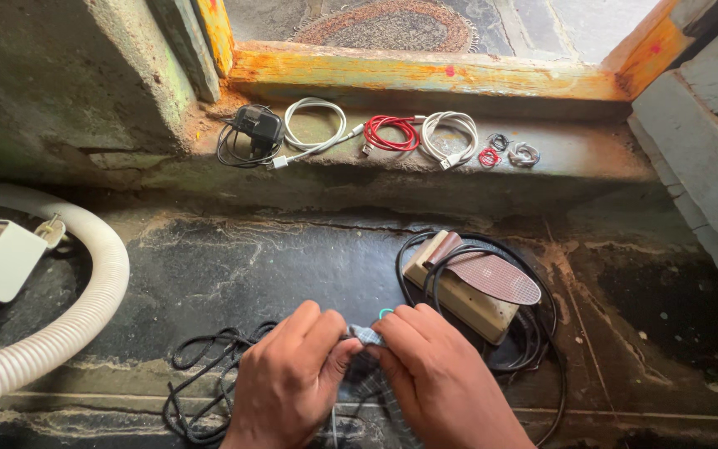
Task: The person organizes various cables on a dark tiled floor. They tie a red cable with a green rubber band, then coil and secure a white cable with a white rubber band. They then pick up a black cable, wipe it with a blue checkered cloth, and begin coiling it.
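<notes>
My left hand [288, 374] and my right hand [442, 378] meet at the bottom centre, both pinching a small grey braided cable end [367, 334]. A small teal loop [386, 313] shows just above my right fingertips. A tangled black cord [201, 366] lies on the dark stone floor to the left of my left hand. The rest of the grey cable runs down between my wrists, partly hidden.
A wooden foot pedal [471, 287] ringed by black cable sits right of my hands. On the ledge lie a black charger [255, 129], a white cable [316, 125], a red cable [392, 133], another white coil [449, 137] and small wire coils [508, 154]. A white ribbed hose [85, 308] curves at left.
</notes>
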